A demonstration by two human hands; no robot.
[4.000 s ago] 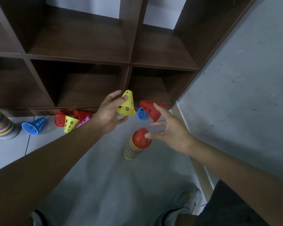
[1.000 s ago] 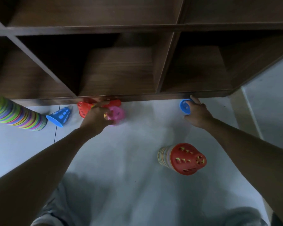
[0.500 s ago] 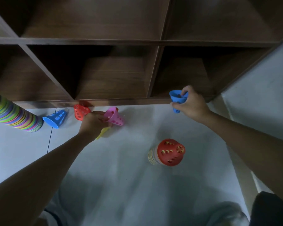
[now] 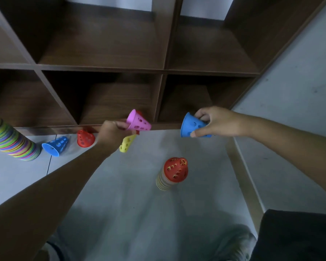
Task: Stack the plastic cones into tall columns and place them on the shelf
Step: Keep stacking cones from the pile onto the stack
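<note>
Head view, entry by R.: left hand (image 4: pixel 109 131) grips a pink perforated plastic cone (image 4: pixel 138 121) and, it seems, a yellow perforated plastic cone (image 4: pixel 127 144) hanging below the palm; a sliver of red behind the pink one could be a third. Fingers curled round them.

K.: Right hand (image 4: pixel 217 121)?

R.: Fingers and thumb pinch a blue perforated plastic cone (image 4: pixel 191 127) near its narrow top, wide mouth facing down-left. Both hands are raised in front of the dark wooden cubby shelf (image 4: pixel 109 67), whose visible compartments hold no cones.

K.: Where is the target column?

R.: Short striped stack capped by a red perforated cone (image 4: pixel 175 169), upright on the grey floor (image 4: pixel 120 194), below and between the hands. A taller multicoloured stack (image 4: pixel 11 142) stands far left. Loose on the floor by the shelf base: a blue cone lying on its side (image 4: pixel 56 146) and a red cone (image 4: pixel 85 138).

K.: Risks?

R.: Judgement only: the left hand's bunched hold is loose, so the yellow cone may slip out in transit. Seating a cone off-axis, or pressing sideways, could topple the short stack. An arm sweeping low could also clip it.
</note>
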